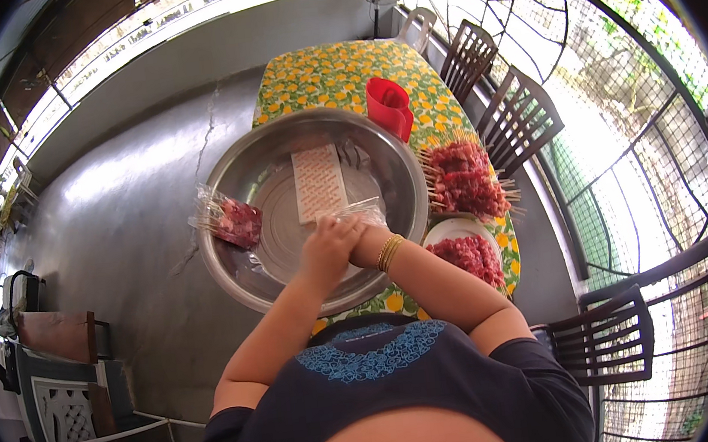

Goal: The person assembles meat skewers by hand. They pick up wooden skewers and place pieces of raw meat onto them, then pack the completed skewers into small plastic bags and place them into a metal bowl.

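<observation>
Over the near side of a wide metal basin, my two hands meet. My left hand is closed, its fingers pressed together against a crinkled clear plastic bag. My right hand, below gold bracelets, is closed on the same bag; its fingertips are partly hidden. Just beyond them in the basin lies a flat white stack with a red-orange print. A clear bag of skewered raw meat rests inside the basin's left side, with its sticks pointing over the rim.
Right of the basin is a pile of raw meat skewers, and nearer me a white plate with more red meat. A red rolled sheet stands behind on the lemon-print tablecloth. Dark chairs line the right side.
</observation>
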`<state>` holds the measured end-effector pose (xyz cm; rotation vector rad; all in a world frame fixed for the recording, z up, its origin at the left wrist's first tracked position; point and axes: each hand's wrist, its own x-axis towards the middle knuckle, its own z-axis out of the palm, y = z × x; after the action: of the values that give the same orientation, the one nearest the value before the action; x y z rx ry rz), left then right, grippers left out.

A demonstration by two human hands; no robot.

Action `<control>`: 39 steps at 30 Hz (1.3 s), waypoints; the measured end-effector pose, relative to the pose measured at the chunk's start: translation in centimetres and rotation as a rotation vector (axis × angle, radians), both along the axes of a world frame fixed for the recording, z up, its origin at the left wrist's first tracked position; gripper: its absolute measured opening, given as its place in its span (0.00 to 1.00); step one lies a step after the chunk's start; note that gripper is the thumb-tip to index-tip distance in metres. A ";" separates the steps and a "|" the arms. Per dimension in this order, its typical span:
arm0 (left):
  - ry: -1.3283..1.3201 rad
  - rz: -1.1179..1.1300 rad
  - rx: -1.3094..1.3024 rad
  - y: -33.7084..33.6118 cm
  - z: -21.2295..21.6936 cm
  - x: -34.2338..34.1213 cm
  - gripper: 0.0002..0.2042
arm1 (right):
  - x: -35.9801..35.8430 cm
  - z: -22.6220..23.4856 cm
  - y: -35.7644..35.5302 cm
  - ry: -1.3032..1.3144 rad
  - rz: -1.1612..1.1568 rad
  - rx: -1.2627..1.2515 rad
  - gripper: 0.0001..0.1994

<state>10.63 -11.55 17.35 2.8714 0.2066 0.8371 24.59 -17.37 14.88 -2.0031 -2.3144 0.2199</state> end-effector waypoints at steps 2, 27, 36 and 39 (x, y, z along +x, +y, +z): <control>0.017 0.059 -0.046 1.1 -0.4 -0.2 0.21 | -0.9 0.9 -1.1 0.068 0.039 -0.151 0.13; 0.112 0.123 -0.271 -1.1 -2.8 1.5 0.22 | 8.8 -7.7 -29.6 0.319 -1.324 -0.186 0.14; 0.034 0.070 -0.237 -2.1 -2.2 2.4 0.19 | 9.1 -9.8 -30.8 0.667 -1.352 -0.182 0.19; 0.001 0.079 -0.236 -2.1 -2.2 2.1 0.18 | 9.0 -9.8 -30.6 0.711 -1.307 -0.139 0.18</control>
<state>12.77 -13.66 15.17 2.6581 0.3933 0.7674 33.62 -47.92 5.09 -2.4383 -0.4008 0.7789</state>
